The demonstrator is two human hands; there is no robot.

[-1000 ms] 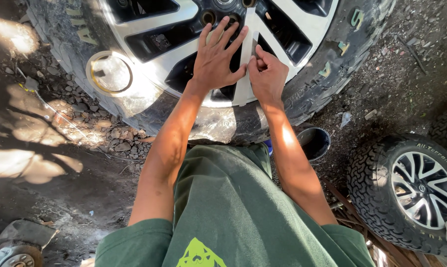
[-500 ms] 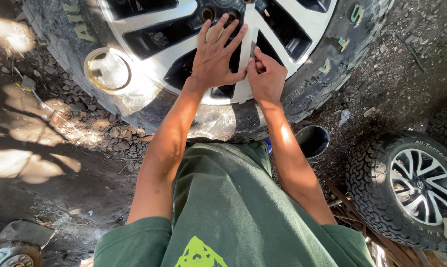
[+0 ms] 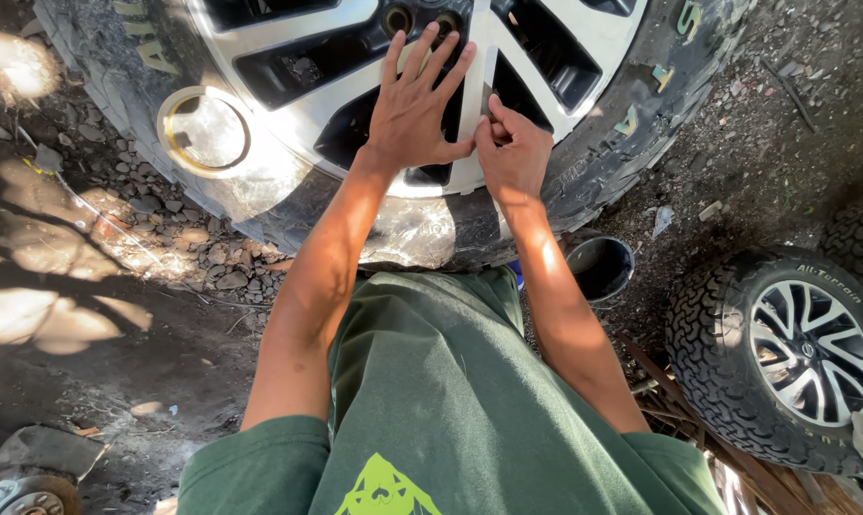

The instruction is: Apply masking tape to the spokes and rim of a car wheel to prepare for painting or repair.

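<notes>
Silver wheel [image 3: 508, 57] under both hands as before: left hand [image 3: 417, 110] spread flat, unmoved; right hand [image 3: 513, 153] beside it, fingers pinched together on something too small to make out.

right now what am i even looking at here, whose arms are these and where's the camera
The camera sits on a person's head and looks down, so the two bare arms are that person's own, above their green shirt.

In front of them a big wheel lies flat on dirt and gravel, silver spokes facing up. The left hand is spread flat on a spoke near the hub. The right hand is curled beside it, fingertips pinched at the spoke's edge; whether it has anything small in its grip cannot be told.

Nearby are a dark bucket, a second wheel at the right, and a round ring resting on the big tyre.
</notes>
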